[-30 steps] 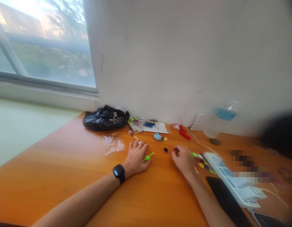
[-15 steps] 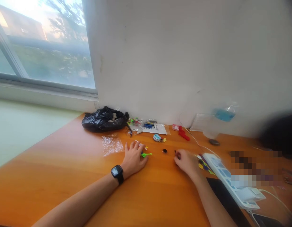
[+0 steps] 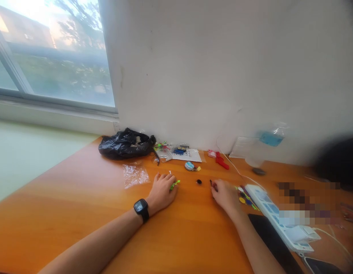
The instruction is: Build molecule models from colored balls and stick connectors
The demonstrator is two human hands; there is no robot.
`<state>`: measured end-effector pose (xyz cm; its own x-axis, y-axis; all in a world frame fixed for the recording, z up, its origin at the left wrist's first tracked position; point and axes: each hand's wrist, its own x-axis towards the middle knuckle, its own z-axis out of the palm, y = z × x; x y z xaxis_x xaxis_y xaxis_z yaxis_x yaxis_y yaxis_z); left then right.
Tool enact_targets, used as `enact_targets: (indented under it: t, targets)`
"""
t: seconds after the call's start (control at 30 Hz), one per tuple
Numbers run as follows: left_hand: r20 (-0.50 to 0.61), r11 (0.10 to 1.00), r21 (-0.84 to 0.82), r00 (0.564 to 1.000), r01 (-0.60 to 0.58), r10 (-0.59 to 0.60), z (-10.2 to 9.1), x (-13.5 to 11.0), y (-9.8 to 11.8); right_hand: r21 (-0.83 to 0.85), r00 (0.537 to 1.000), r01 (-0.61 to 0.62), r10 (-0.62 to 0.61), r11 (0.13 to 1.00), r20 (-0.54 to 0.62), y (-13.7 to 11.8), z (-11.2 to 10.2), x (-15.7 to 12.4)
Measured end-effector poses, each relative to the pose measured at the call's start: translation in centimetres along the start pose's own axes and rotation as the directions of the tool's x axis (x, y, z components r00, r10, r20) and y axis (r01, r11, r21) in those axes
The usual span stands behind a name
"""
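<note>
"While both forearms reach forward over the table [image 3: 153, 243], how does the left hand [image 3: 162, 193] lie?"

"It lies low, with its back upward and the fingers bent forward and down. Its forearm, wearing a black watch [image 3: 141, 206], runs from the lower left corner toward the middle."

"Are these fingers wide or narrow?"

"They are rather close together, but whether they grip something, one cannot tell. A green piece [image 3: 174, 185] shows just beside the fingertips, partly hidden by them."

"Which way does this green piece point?"

"Its visible part is slanted, with the long axis going away from the person and to the right. A small white piece [image 3: 170, 172] is standing out just beyond the same hand."

"And the right hand [image 3: 225, 198]?"

"Its forearm comes from the lower right and leans to the left. The thumb and the forefinger are pinched narrow on a small dark piece [image 3: 211, 182], whose visible end points forward and slightly left."

"What is between the two hands?"

"A black disc [image 3: 199, 182] lies on the table, nearer to the right hand. Coloured pieces [image 3: 245, 200] are to the right of that hand, beside a white power strip [image 3: 275, 213]."
</note>
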<state>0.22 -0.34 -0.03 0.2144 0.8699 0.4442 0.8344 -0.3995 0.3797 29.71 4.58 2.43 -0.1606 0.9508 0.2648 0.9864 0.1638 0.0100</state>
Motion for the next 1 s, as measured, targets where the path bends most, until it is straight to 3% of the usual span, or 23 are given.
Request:
enact_targets:
  t: [0.23, 0.33, 0.47, 0.63, 1.0]
  targets:
    - [-0.001, 0.989, -0.114, 0.995, -0.098, 0.099, 0.2, 0.0, -0.1, 0.050, 1.000, 0.020, -0.019, 0.999, -0.006, -0.6, 0.3, 0.0]
    - [-0.009, 0.985, -0.133, 0.994, -0.111, 0.111, 0.2, 0.0, -0.1, 0.103, 0.997, 0.027, -0.019, 0.994, -0.077, -0.7, 0.4, 0.2]
    - [-0.009, 0.985, -0.114, 0.991, -0.130, 0.130, 0.2, 0.1, -0.1, 0.235, 0.976, 0.088, -0.037, 0.968, -0.213, -0.6, 0.5, 0.3]
    - [-0.017, 0.988, -0.097, 0.993, -0.118, 0.117, 0.0, 0.1, -0.1, 0.425, 0.984, 0.099, -0.024, 0.900, -0.178, -0.9, 0.3, 0.2]
    - [-0.077, 0.986, -0.117, 0.991, -0.118, 0.110, 0.4, -0.2, 0.1, 0.396, 0.978, 0.079, 0.005, 0.915, -0.207, -0.8, 1.7, 0.5]
